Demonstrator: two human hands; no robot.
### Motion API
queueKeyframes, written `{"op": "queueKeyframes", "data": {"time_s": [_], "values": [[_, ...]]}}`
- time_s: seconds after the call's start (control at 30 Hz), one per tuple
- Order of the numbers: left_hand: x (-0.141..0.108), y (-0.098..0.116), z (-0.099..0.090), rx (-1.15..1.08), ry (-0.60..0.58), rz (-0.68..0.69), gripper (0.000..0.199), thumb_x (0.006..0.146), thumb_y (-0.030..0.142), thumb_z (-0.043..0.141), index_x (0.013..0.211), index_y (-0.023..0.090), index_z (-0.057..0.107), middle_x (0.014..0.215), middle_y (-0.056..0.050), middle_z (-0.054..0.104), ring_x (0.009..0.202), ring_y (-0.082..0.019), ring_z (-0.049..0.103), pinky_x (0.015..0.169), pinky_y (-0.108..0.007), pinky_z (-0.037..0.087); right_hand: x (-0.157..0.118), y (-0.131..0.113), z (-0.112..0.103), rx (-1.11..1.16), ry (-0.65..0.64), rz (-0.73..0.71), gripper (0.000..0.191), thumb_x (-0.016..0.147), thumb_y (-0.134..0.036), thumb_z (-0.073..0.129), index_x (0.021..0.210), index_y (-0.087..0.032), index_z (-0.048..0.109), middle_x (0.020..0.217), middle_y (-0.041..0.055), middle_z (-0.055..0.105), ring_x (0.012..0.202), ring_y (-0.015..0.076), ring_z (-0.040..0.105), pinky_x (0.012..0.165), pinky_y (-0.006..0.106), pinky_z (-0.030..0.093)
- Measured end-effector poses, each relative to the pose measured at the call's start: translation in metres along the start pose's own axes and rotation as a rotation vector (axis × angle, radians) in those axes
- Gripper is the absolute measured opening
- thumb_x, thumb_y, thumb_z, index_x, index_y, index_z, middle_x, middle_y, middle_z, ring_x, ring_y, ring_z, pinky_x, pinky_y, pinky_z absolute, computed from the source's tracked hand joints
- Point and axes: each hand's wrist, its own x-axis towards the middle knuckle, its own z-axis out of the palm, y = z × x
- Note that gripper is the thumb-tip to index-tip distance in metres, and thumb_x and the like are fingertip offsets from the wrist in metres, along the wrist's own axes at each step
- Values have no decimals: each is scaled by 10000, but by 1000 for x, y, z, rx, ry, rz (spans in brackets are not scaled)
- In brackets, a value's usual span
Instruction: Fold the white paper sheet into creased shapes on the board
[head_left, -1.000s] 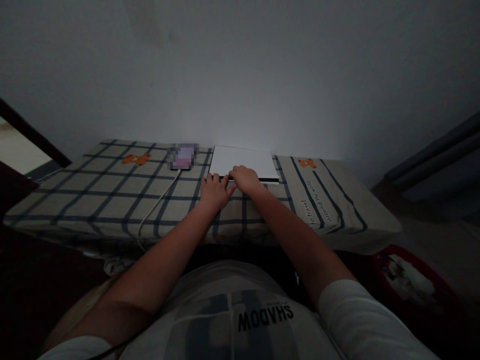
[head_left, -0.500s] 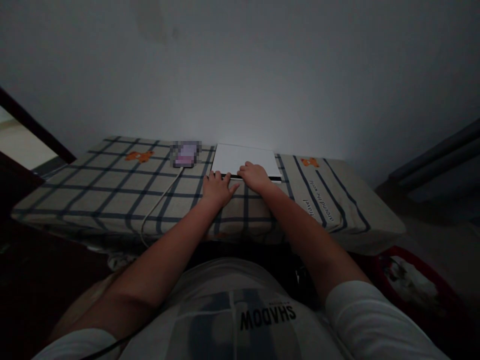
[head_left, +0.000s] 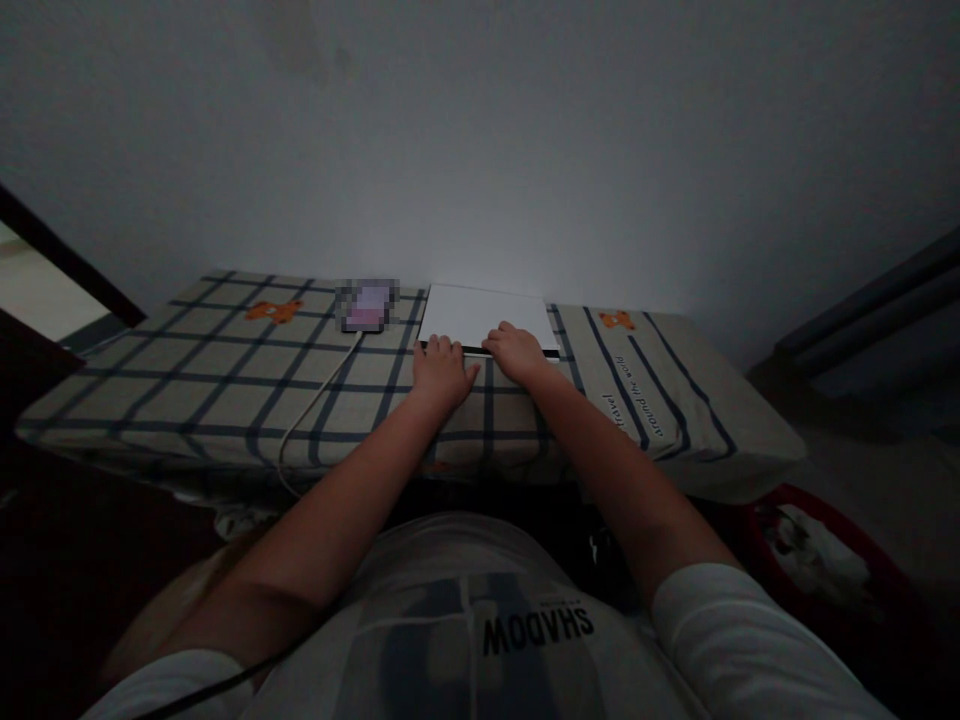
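Note:
A flat white rectangular sheet or board point(head_left: 480, 312) with a black strip along its near edge lies against the wall, on the checked tablecloth point(head_left: 352, 400). My left hand point(head_left: 444, 372) rests palm down at the near left part of this edge, fingers spread over the strip and thumb pointing right. At the middle of the same edge is my right hand point(head_left: 517, 352), its fingers bent together with their tips at the black strip. What lies under those fingertips is hidden.
Left of the white sheet lies a blurred phone point(head_left: 369, 306). Its pale cable point(head_left: 319, 395) runs over the table's front edge. A red basin point(head_left: 787, 495) with white stuff in it stands low at the right. Behind the table rises a grey wall point(head_left: 480, 150).
Both hands have shifted slightly to the right along the near edge of the white sheet. The whole view has moved a little; the sheet and phone stay in place on the cloth.

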Motion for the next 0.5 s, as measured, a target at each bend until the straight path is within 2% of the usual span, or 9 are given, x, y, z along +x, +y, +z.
{"op": "queueKeyframes", "data": {"time_s": [0.07, 0.13, 0.27, 0.5], "values": [[3, 8, 1, -62, -9, 157, 507, 1000, 438, 470, 1319, 70, 613, 1370, -203, 611, 1312, -323, 523, 1137, -425, 355, -1, 0, 0, -7, -1, -13, 304, 1038, -221, 456, 1183, -173, 718, 1173, 116, 709, 1191, 270, 530, 867, 356, 440], [5, 14, 3, -111, -18, 200, 489, 993, 430, 492, 1306, 75, 613, 1324, -180, 637, 1245, -301, 569, 1092, -380, 400, -2, 0, -1, -11, -8, -18, 304, 1039, -224, 462, 1212, -171, 707, 1186, 114, 704, 1191, 265, 533, 877, 354, 435], [5, 19, 7, -114, 18, 156, 483, 1000, 447, 487, 1300, 89, 607, 1298, -171, 649, 1228, -313, 580, 1086, -414, 403, -1, 1, -1, -10, -17, -12, 296, 1037, -213, 471, 1219, -167, 701, 1199, 125, 698, 1189, 266, 532, 869, 350, 429], [4, 20, 4, -77, 19, 165, 590, 1012, 540, 419, 1346, 86, 593, 1348, -186, 626, 1260, -337, 555, 1126, -478, 350, -1, 3, -3, -22, 22, -41, 276, 1042, -201, 468, 1135, -167, 726, 1140, 106, 716, 1169, 267, 535, 834, 354, 418]]}}
